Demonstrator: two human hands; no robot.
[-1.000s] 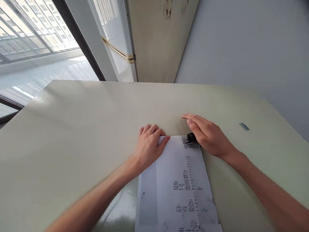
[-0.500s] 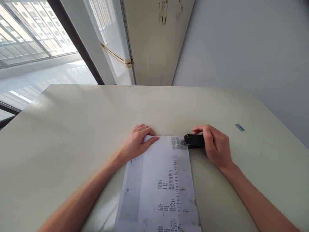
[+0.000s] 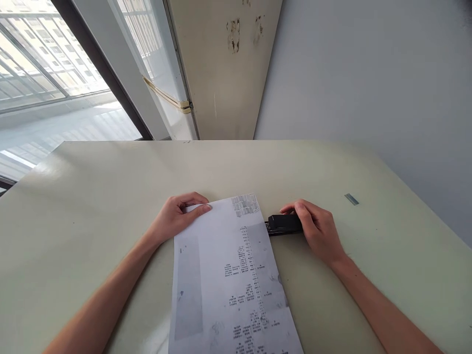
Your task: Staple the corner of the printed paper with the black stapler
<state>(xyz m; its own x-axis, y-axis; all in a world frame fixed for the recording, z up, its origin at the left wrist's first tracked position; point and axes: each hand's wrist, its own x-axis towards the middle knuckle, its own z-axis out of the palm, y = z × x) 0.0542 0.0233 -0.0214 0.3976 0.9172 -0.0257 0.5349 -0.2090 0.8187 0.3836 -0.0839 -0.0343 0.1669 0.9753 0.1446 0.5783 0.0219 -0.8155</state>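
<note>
Nearby, grey strip [image 3: 351, 199] on table [image 3: 92, 187], left grip [image 3: 175, 214] pinching paper [image 3: 217, 246], right grip [image 3: 320, 228] curled around stapler [image 3: 284, 224]

Stapler [image 3: 285, 224] right of paper [image 3: 217, 275], refrigerator [image 3: 217, 93] behind table [image 3: 110, 196]

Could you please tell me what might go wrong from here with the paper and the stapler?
The long white printed paper could twist, since the left hand pinches it only near its upper left corner. The black oblong stapler, held in the right hand, has its nose at the paper's right edge, so pressing now might catch only the margin or miss.
</note>
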